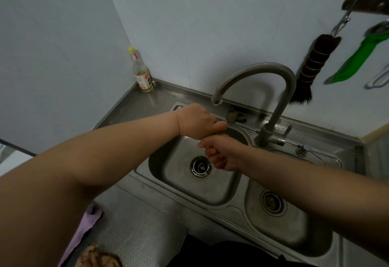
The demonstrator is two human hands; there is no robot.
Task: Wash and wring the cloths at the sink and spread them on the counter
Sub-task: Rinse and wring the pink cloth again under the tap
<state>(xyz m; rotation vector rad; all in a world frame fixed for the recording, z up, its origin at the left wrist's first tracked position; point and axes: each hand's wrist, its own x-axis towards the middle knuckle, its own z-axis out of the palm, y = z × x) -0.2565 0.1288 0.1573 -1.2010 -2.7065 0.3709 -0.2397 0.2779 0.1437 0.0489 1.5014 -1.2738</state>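
Both my hands are clenched together over the left basin of the steel sink, below the faucet spout. My left hand grips from above and my right hand grips from below. Between them only a thin dark sliver of a twisted cloth shows; the rest is hidden inside my fists. No water runs from the spout. A lilac cloth lies flat on the counter at the lower left, partly under my left arm, with a brown patterned cloth below it.
The ribbed steel counter lies left of the sink. A bottle with a yellow cap stands in the back corner. The right basin holds a strainer. A dark brush and a green-handled tool hang on the wall.
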